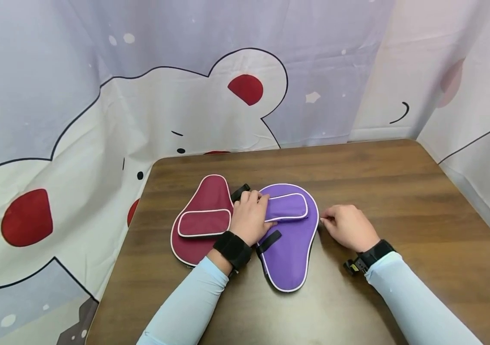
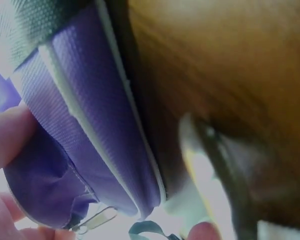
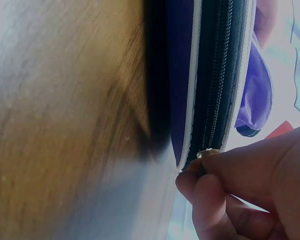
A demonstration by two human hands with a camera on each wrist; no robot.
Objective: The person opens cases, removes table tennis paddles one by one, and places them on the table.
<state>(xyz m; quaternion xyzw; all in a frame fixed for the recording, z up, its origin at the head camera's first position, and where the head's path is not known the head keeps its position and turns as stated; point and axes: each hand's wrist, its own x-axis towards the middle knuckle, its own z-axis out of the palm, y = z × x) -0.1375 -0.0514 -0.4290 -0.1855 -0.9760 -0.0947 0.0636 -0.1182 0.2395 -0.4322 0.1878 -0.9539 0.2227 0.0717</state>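
Observation:
A purple table tennis paddle case [image 1: 285, 258] with white piping lies on the table, its narrow end toward me. My left hand [image 1: 251, 215] lies over the case's left side and grips the end of its front pocket [image 1: 290, 206], thumb along the lower edge and fingers at the upper one. At the case's right edge, my right hand [image 1: 348, 225] pinches the zipper pull [image 3: 204, 153] between thumb and index finger. The zipper teeth [image 3: 220, 75] run along the dark side band in the right wrist view. A metal pocket zipper pull [image 2: 97, 220] hangs in the left wrist view.
A dark red paddle case [image 1: 208, 196] with its own front pocket lies to the left, partly behind my left hand. The wooden table [image 1: 400, 182] has rounded far corners. A printed cloth [image 1: 322, 72] hangs behind it.

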